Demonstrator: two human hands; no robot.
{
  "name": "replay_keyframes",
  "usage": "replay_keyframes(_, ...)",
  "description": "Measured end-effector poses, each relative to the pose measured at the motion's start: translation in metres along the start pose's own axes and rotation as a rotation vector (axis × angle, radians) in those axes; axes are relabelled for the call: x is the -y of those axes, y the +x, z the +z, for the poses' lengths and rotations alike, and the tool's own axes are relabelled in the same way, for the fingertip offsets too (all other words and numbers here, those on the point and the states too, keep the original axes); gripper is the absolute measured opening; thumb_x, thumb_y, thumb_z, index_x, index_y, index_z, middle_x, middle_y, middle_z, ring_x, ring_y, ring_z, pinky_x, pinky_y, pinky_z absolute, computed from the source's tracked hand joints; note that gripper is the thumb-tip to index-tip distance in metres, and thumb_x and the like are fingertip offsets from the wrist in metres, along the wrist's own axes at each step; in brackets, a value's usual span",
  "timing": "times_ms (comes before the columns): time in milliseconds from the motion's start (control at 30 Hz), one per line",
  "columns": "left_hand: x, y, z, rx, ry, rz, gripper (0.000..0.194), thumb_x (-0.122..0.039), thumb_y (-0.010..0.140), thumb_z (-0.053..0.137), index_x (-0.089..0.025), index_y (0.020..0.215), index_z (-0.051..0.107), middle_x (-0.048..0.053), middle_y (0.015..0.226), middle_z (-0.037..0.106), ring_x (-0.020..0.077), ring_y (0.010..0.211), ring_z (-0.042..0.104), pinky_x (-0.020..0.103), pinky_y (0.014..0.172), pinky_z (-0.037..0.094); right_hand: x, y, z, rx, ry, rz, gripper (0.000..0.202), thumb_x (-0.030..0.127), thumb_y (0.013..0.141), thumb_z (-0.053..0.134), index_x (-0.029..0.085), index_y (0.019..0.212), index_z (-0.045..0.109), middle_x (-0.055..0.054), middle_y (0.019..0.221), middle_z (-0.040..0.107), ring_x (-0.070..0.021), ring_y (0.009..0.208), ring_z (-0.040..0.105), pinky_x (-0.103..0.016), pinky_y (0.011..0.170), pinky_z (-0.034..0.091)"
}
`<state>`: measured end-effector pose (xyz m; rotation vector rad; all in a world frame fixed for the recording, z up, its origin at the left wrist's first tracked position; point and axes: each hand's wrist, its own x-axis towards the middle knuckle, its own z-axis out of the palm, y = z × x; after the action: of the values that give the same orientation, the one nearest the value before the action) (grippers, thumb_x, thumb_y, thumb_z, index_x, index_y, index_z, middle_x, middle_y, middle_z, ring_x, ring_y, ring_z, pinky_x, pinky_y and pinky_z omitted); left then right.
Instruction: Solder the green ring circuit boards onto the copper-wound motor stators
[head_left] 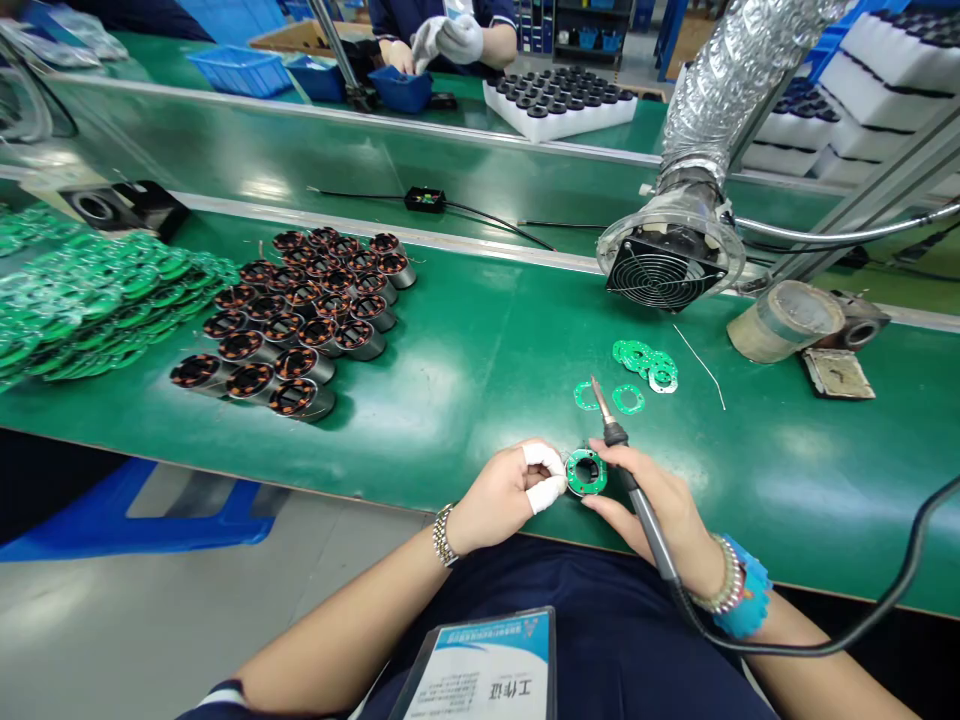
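At the table's front edge stands a motor stator point(586, 472) topped by a green ring circuit board. My left hand point(517, 490), with white covers on thumb and finger, is closed against its left rim; whether a thin wire is in the pinch I cannot tell. My right hand point(667, 505) holds a soldering iron point(643, 505), its tip pointing up and away from the stator. The thumb and index finger of that hand also rest at the stator's right side. Just beyond lie loose green ring boards point(628, 399) and a small pile of them point(646, 362).
Rows of copper-wound stators point(300, 320) stand left of centre, beside stacked green board panels point(112, 300). A fume-extractor fan point(664, 270) hangs at right, near a round tin point(784, 320), a sponge tray point(838, 373) and solder wire point(701, 368). Across the bench, a co-worker's gloved hand point(459, 40) shows.
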<state>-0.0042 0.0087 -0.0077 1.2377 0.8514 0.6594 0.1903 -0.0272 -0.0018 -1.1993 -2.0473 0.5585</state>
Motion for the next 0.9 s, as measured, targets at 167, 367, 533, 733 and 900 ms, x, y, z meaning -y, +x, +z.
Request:
replay_keyframes(167, 0.001, 0.003, -0.001, -0.063, -0.002, 0.023, 0.01, -0.021, 0.074, 0.059, -0.014, 0.072, 0.052, 0.001, 0.074, 0.052, 0.0113, 0.07, 0.052, 0.025, 0.069, 0.043, -0.007, 0.007, 0.009, -0.029, 0.012, 0.028, 0.037, 0.022, 0.08, 0.062, 0.021, 0.114, 0.048, -0.009, 0.108, 0.064, -0.0201, 0.1, 0.062, -0.033, 0.087, 0.052)
replay_keyframes(367, 0.006, 0.005, -0.002, -0.164, -0.006, 0.034, 0.012, -0.022, 0.074, 0.061, -0.015, 0.08, 0.053, 0.003, 0.081, 0.058, 0.0137, 0.077, 0.058, 0.028, 0.076, 0.047, -0.014, 0.023, 0.006, -0.014, 0.042, 0.03, 0.038, 0.024, 0.076, 0.066, 0.021, 0.111, 0.05, -0.007, 0.106, 0.064, -0.0186, 0.096, 0.063, -0.029, 0.083, 0.052)
replay_keyframes(533, 0.009, -0.002, -0.006, -0.162, 0.319, 0.149, 0.012, -0.02, 0.077, 0.058, -0.017, 0.089, 0.057, 0.005, 0.088, 0.062, 0.0157, 0.08, 0.062, 0.029, 0.076, 0.05, -0.012, 0.025, 0.002, 0.01, 0.037, 0.033, 0.038, 0.025, 0.076, 0.066, 0.021, 0.11, 0.051, -0.007, 0.103, 0.064, -0.0185, 0.094, 0.063, -0.03, 0.082, 0.051)
replay_keyframes(733, -0.006, -0.001, -0.009, -0.144, 0.685, 0.221, 0.013, -0.021, 0.082, 0.049, -0.016, 0.076, 0.06, 0.005, 0.077, 0.063, 0.0154, 0.071, 0.06, 0.029, 0.067, 0.05, -0.01, 0.026, 0.001, 0.024, 0.027, 0.029, 0.035, 0.026, 0.078, 0.064, 0.022, 0.11, 0.05, -0.006, 0.101, 0.064, -0.0176, 0.092, 0.063, -0.029, 0.081, 0.051)
replay_keyframes(900, -0.004, 0.0, -0.012, -0.013, 0.444, -0.044, 0.018, -0.025, 0.087, 0.041, -0.014, 0.083, 0.054, 0.001, 0.063, 0.06, 0.0108, 0.049, 0.058, 0.022, 0.049, 0.049, -0.011, 0.025, 0.003, 0.019, 0.034, 0.009, 0.033, 0.026, 0.079, 0.063, 0.02, 0.109, 0.05, -0.008, 0.103, 0.063, -0.0192, 0.094, 0.062, -0.032, 0.082, 0.051)
